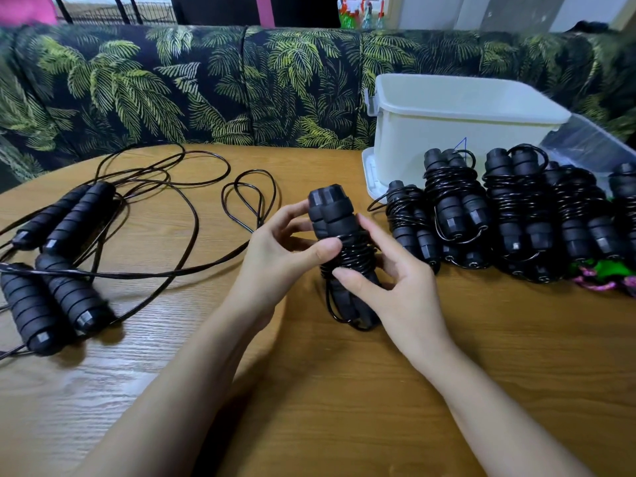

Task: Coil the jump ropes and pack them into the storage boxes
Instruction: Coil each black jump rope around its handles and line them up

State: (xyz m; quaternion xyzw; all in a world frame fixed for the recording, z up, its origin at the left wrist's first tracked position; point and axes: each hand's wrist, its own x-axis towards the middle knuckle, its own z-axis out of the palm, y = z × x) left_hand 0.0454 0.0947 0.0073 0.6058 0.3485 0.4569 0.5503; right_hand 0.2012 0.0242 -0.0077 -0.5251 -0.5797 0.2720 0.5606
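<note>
At the bottom of the frame two bare forearms reach up over a wooden table (344,401) and meet just right of centre. Both hands are closed on one held jump rope (335,215), a black bundle standing nearly upright, its lower end at or just above the tabletop. Its two handles lie side by side, with cord wound round their middle.

The left hand (272,249) grasps the bundle from the left. Its thumb (327,251) presses on the upper turns of the coil and its fingers curl behind the handles. The right hand (395,280) clasps the bundle from the right, with its thumb laid on the lower turns and its fingers wrapped round the far side. A short loop of cord hangs below the coil.

At the lower left lies a nearer pair of handles (65,297), and a farther pair of handles (79,208) lies above it. They belong to the loose jump ropes, whose black cords sprawl in wide loops (194,215) across the left half of the table and run toward the centre.

At the right of the frame, beyond the right hand, a row of coiled jump ropes (454,201) lies packed close together on the table, each wound like the held one. A green and pink item (599,273) shows at the near right end of the row, too blurred to identify.

Behind the row stands a white storage box (447,132), open at the top. A clear plastic container (592,146) stands just beside it at the right edge. Across the top runs a sofa (172,84) upholstered in a dark print of green palm leaves.
</note>
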